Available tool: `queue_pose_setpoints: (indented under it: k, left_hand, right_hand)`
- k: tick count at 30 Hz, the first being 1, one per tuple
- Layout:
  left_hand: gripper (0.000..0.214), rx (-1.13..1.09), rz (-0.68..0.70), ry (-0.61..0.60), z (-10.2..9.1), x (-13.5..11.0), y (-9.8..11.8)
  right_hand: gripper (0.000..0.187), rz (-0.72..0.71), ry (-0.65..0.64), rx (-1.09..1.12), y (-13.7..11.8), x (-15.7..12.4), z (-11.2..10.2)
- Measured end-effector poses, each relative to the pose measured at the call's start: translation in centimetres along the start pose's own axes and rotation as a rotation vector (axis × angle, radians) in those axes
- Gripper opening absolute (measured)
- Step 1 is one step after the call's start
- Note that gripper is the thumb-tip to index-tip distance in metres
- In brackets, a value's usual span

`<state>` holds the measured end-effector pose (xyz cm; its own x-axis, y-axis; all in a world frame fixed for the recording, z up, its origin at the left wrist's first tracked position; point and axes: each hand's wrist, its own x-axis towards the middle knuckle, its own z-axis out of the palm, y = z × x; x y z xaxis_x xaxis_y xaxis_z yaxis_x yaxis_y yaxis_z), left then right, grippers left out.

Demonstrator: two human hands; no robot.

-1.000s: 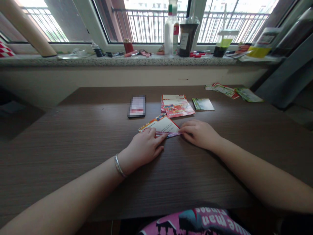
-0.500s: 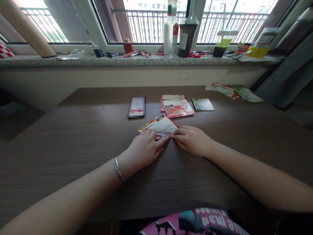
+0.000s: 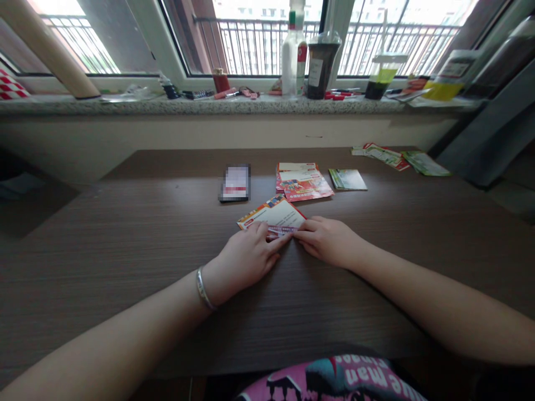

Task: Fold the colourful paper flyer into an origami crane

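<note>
A white paper leaflet (image 3: 279, 211) with an orange patterned border lies at a slant on the table, its near edge folded up in a purple and white strip. My left hand (image 3: 251, 256), wearing a silver bangle, grips its left lower side, the index finger stretched along the fold. At the right end of that fold, my right hand (image 3: 326, 240) pinches the paper between thumb and fingers. The fingertips of both hands nearly meet there. Just beyond lies a pile of red and white leaflets (image 3: 307, 186).
Left of the pile is a phone-like rectangle (image 3: 235, 184), its face blurred. Small green-white papers (image 3: 348, 179) lie to the right, with more leaflets (image 3: 384, 156) at the table's far right. Bottles (image 3: 290, 64), cups (image 3: 321, 64) and pens line the windowsill (image 3: 188, 108).
The whole view has shifted very slightly. Both hands keep their places on the folded leaflet, with hardly any finger movement visible.
</note>
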<state>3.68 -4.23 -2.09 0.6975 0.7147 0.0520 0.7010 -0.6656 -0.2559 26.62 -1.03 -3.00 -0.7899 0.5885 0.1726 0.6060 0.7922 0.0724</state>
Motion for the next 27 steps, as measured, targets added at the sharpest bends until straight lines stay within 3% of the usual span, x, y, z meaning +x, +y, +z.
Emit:
queue_pose_setpoints:
  k: [17, 27]
  left_hand:
    - [0.044, -0.038, 0.030, 0.092, -0.5, 0.0, -1.0]
    - [0.046, -0.081, 0.005, -0.035, -1.8, -0.7, -1.9]
  right_hand:
    - [0.028, 0.055, -0.090, -0.056, -0.7, 0.4, -1.3]
    - [0.030, 0.045, -0.044, -0.037, -0.4, 0.2, -0.8]
